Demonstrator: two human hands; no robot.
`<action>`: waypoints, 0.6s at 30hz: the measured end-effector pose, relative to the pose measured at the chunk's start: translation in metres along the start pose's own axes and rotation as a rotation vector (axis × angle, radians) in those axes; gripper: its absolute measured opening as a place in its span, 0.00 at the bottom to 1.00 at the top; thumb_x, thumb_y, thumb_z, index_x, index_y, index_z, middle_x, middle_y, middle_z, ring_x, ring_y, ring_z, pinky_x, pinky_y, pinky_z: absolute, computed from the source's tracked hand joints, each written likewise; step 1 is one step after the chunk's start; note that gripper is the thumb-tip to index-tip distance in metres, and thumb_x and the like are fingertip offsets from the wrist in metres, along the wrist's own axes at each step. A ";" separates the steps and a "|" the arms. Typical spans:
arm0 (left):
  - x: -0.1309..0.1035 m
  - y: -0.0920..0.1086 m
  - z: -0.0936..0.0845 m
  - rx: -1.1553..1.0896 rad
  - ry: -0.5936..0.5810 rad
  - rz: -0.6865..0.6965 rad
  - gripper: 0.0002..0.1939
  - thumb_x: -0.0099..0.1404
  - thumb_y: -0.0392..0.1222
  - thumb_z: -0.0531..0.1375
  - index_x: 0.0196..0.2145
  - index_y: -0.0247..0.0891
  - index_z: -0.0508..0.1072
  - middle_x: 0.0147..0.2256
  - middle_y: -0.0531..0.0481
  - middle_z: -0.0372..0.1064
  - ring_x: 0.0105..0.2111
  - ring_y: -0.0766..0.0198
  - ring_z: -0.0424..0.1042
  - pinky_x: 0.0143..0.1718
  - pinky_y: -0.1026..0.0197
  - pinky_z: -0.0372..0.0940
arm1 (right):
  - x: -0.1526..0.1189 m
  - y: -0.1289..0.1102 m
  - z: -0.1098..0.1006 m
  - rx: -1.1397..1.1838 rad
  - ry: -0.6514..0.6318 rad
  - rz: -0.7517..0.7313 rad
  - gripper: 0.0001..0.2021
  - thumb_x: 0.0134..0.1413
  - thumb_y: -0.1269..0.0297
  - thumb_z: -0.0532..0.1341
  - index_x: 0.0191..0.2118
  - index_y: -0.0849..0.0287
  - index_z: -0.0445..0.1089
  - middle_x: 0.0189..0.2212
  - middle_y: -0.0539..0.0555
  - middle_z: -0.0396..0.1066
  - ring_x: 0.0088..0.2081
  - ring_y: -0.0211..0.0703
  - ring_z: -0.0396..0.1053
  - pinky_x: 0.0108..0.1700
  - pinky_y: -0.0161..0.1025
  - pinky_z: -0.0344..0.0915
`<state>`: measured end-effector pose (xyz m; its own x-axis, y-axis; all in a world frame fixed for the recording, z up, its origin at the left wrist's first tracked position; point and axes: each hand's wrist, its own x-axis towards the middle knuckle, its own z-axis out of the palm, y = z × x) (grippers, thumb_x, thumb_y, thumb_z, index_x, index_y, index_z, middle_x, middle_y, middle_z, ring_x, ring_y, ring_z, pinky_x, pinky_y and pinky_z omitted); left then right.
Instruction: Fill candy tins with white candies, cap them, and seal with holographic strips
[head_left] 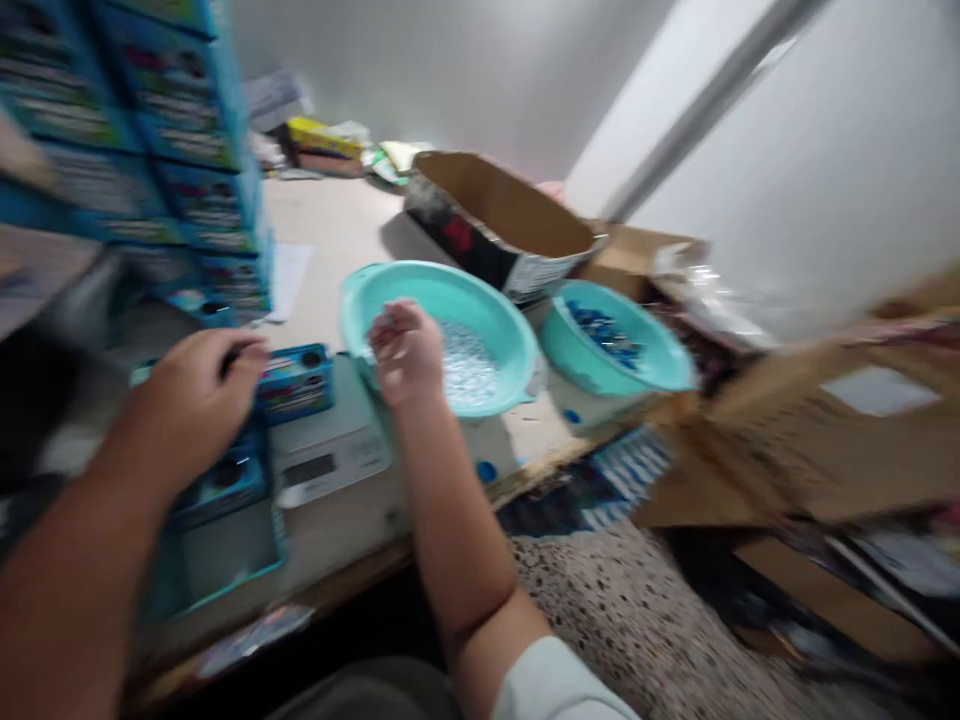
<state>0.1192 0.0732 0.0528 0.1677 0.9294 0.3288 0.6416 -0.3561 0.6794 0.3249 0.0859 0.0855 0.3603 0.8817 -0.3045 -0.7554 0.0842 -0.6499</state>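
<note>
My left hand [199, 395] reaches in from the left, thumb and fingers closed at the left end of a small blue printed box [300, 382]. This box rests on a white digital scale [337, 462]; my hand hides its near end. More blue boxes [225, 475] lie in an open blue tray [232, 560] below my wrist. Over a turquoise basin [495, 300], my right hand [409, 350] is turned palm up with its fingers curled in. Many small whitish pieces [469, 365] lie in the basin. Whatever the curled fingers hold is too blurred to name.
Tall stacked blue cartons [195, 130] stand at the left. A second turquoise basin [592, 370] holds small dark blue pieces [607, 335]. Behind the basins is an open cardboard box [495, 210]. Larger cardboard cartons [847, 430] stand right, beyond the table edge [555, 460].
</note>
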 end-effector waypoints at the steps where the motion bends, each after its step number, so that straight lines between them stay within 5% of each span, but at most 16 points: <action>1: 0.002 0.010 0.000 0.035 0.018 -0.014 0.14 0.72 0.50 0.53 0.42 0.41 0.74 0.47 0.43 0.76 0.51 0.47 0.72 0.58 0.44 0.64 | 0.005 0.000 -0.003 -0.025 -0.005 -0.033 0.11 0.50 0.78 0.59 0.28 0.54 0.58 0.18 0.39 0.61 0.20 0.30 0.61 0.28 0.30 0.61; 6: 0.009 0.016 0.006 0.054 0.043 0.017 0.15 0.74 0.50 0.52 0.44 0.39 0.73 0.48 0.43 0.77 0.51 0.52 0.74 0.55 0.51 0.68 | 0.032 0.005 -0.019 -0.146 -0.175 -0.121 0.08 0.51 0.67 0.62 0.30 0.53 0.61 0.25 0.42 0.67 0.26 0.33 0.68 0.33 0.34 0.68; 11: 0.006 0.014 0.002 0.055 0.084 -0.025 0.12 0.75 0.49 0.53 0.41 0.41 0.72 0.45 0.44 0.77 0.49 0.55 0.74 0.51 0.54 0.69 | 0.023 0.006 -0.014 -0.059 -0.055 -0.125 0.05 0.54 0.67 0.59 0.30 0.52 0.61 0.25 0.44 0.68 0.27 0.35 0.67 0.33 0.36 0.68; 18: 0.008 0.015 0.003 0.145 0.004 0.007 0.13 0.76 0.48 0.52 0.40 0.41 0.72 0.44 0.44 0.76 0.48 0.53 0.73 0.54 0.51 0.66 | 0.022 0.004 -0.012 -0.076 -0.070 -0.108 0.05 0.55 0.67 0.58 0.31 0.52 0.61 0.26 0.44 0.69 0.29 0.36 0.68 0.36 0.38 0.68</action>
<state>0.1326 0.0757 0.0636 0.1696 0.9263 0.3364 0.7416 -0.3448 0.5754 0.3365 0.0998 0.0681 0.3962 0.8999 -0.1823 -0.6694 0.1473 -0.7281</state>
